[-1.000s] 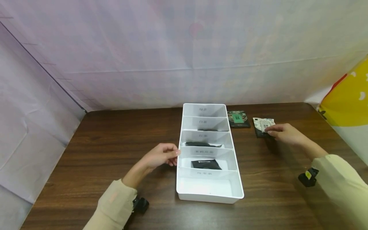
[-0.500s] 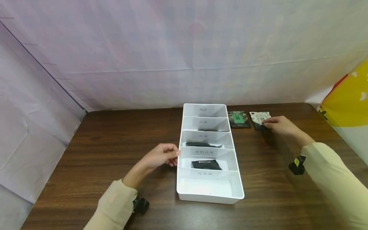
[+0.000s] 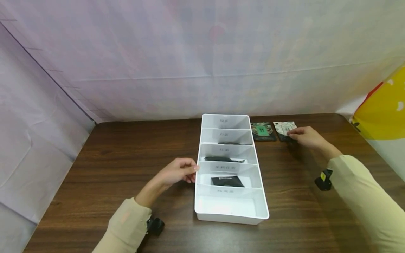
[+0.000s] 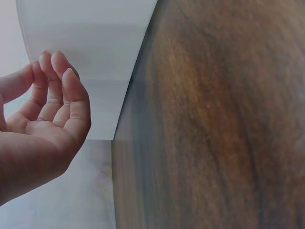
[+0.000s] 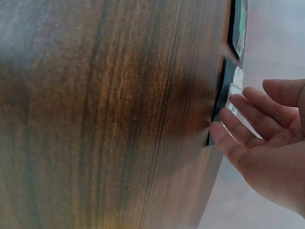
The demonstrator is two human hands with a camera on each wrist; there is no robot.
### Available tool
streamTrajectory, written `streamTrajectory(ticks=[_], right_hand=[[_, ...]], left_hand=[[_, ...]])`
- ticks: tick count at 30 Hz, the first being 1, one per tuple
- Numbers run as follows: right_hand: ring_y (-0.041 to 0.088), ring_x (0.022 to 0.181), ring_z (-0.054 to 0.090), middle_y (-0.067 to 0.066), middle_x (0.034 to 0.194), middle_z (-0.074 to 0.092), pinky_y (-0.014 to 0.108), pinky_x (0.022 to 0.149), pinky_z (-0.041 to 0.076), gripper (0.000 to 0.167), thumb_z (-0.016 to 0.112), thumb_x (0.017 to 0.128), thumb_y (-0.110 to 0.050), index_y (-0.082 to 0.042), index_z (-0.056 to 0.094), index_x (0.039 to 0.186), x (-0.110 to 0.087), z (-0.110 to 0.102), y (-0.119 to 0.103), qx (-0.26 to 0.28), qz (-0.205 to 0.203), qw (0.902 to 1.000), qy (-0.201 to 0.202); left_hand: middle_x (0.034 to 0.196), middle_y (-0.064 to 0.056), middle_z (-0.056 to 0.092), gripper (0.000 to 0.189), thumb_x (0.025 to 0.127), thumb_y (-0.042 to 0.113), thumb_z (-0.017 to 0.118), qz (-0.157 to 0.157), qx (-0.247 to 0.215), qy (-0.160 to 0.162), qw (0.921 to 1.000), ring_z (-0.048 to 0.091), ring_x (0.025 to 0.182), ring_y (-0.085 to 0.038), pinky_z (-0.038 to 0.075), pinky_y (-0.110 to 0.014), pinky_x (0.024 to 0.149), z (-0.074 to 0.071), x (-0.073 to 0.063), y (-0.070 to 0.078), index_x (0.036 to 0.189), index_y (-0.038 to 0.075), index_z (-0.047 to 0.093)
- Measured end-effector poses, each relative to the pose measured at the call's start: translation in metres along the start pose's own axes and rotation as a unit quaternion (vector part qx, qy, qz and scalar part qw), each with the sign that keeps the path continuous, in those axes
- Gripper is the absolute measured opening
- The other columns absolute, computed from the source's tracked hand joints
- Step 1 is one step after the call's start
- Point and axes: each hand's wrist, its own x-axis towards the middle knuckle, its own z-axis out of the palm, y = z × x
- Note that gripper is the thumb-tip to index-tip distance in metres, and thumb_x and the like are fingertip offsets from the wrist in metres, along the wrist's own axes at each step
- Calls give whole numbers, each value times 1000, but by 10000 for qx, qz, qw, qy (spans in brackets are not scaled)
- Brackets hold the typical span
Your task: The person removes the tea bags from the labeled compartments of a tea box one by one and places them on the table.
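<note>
Packet with the pale label point(image 3: 284, 129) is the one in play, lying flat on the wooden table point(image 3: 126, 158) right under the fingertips of the right hand point(image 3: 305, 137). Those fingers are straight and resting along its near edge, not curled round it. It looks thin, light and floppy, probably slick foil, so I'd say it wants a pinch at the edge or a slide toward the table rim rather than a squeeze in the middle.

Now the big piece: the white divider tray point(image 3: 262, 196), five compartments running away from the person, sits just off the left hand point(image 3: 177, 172), whose fingertips meet its side wall; fingers loosely bent, gripping nothing, as the left wrist view confirms. Nearest compartment shows nothing. Next one holds a dark packet point(image 3: 227, 181), the middle one another dark packet point(image 3: 221, 159), the fourth only a dark sliver, and the far one looks bare.

Smallest neighbour: a green-labelled packet point(image 3: 262, 131), between tray and right hand.
</note>
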Motion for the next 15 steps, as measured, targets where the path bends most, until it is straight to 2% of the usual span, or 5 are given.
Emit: streamTrajectory(ticks=[7, 15], right_hand=[[49, 112, 40, 37, 123, 42, 56, 87, 36, 42, 40, 98, -22, 13, 48, 120, -1, 1, 1, 47, 90, 9999, -61], [50, 115, 37, 35, 125, 41, 58, 89, 33, 44, 38, 98, -24, 12, 48, 121, -3, -3, 0, 97, 74, 9999, 45]], left_hand=[[65, -5, 55, 20, 93, 8, 50, 2, 8, -11, 10000, 55, 62, -14, 47, -29, 61, 0, 0, 0, 85, -11, 51], [65, -5, 55, 20, 93, 7, 50, 8, -47, -12, 10000, 55, 62, -14, 46, -26, 60, 0, 0, 0, 86, -12, 51]])
